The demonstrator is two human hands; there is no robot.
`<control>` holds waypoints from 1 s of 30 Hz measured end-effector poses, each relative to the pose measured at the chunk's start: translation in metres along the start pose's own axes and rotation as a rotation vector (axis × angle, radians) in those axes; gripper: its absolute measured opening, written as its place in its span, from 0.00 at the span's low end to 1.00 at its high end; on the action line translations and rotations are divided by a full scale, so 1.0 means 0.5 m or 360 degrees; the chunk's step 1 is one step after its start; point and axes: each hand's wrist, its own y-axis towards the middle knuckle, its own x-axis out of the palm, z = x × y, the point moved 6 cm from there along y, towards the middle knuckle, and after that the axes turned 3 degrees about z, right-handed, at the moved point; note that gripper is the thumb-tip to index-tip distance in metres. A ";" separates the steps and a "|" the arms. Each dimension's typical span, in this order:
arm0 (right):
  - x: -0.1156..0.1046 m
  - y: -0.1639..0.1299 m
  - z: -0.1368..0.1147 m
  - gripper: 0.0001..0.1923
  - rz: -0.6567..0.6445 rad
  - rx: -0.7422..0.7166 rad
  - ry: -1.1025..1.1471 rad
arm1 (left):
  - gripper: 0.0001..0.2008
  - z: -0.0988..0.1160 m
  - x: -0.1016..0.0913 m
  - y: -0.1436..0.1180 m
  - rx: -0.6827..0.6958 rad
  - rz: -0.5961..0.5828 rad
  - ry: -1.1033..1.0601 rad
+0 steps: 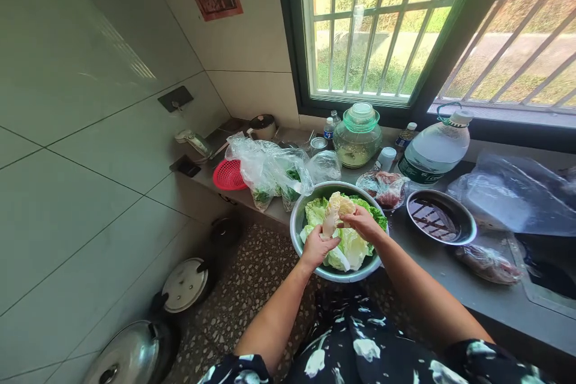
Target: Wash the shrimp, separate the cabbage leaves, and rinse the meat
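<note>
At the frame's centre a steel bowl (300, 223) sits at the desk (450, 264) edge, full of cabbage leaves (355, 246). Over it, the left hand (317, 246) and right hand (364, 223) each have a closed grip on a pale cabbage heart (335, 209). Right of the bowl lies a dark empty pan (441, 219); behind it, plastic bags (274, 171) and a glass jar (357, 138) crowd the desk. Pot lids (184, 285) lie on the floor, lower left.

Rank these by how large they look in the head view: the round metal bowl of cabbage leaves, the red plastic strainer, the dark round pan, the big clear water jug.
1. Round metal bowl
2. Big clear water jug and dark round pan: look alike, unranked
3. Red plastic strainer, though farther from the camera
</note>
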 end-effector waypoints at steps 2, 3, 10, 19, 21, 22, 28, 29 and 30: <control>0.004 -0.007 -0.010 0.17 0.0043 -0.0076 -0.0048 | 0.20 0.004 0.000 0.001 0.0075 -0.0007 0.0065; 0.008 -0.011 -0.016 0.15 0.0076 -0.0123 -0.0097 | 0.20 0.009 -0.002 0.002 0.0126 0.0005 0.0153; 0.047 -0.034 -0.033 0.20 -0.0034 -0.0132 -0.0132 | 0.15 0.029 -0.008 -0.001 0.0217 0.0068 0.0347; 0.042 -0.027 -0.022 0.20 -0.0111 -0.0180 -0.0211 | 0.25 0.006 0.008 -0.006 0.0071 0.0004 -0.0133; 0.046 -0.031 -0.024 0.19 0.0032 -0.0286 -0.0269 | 0.30 0.006 0.013 -0.009 0.0069 0.0002 -0.0229; 0.047 -0.034 -0.026 0.20 0.0118 -0.0364 -0.0313 | 0.33 0.007 0.015 -0.011 0.0076 0.0010 -0.0269; 0.055 -0.050 -0.019 0.33 0.0284 -0.0578 -0.0364 | 0.38 0.023 0.020 -0.019 0.0121 -0.0004 -0.0384; 0.054 -0.050 -0.016 0.34 0.0290 -0.0574 -0.0338 | 0.39 0.027 0.020 -0.020 0.0132 -0.0025 -0.0387; 0.053 -0.051 -0.013 0.35 0.0303 -0.0570 -0.0314 | 0.39 0.031 0.021 -0.022 0.0146 -0.0052 -0.0396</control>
